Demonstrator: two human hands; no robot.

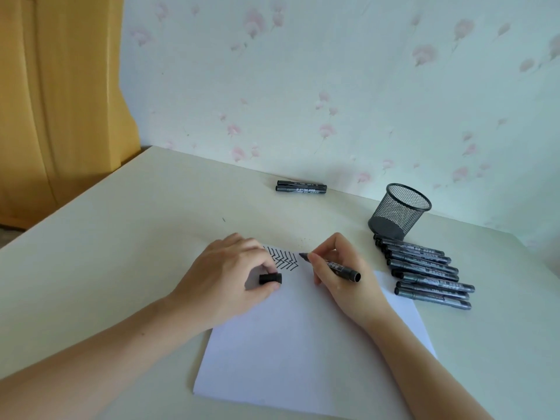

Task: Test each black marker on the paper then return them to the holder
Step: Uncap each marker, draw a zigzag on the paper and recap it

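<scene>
A white sheet of paper (303,344) lies on the table, with a row of black zigzag strokes (285,259) near its far edge. My right hand (342,274) holds an uncapped black marker (336,266), its tip pointing left just right of the strokes. My left hand (230,277) rests on the paper's far left corner and pinches the marker's black cap (270,278). Several capped black markers (424,274) lie in a row to the right of the paper. Behind them stands a black mesh holder (398,210). Two more markers (301,187) lie by the wall.
The cream table (121,253) meets a floral-papered wall (333,86) at the back. An orange curtain (60,101) hangs beyond the table's left edge.
</scene>
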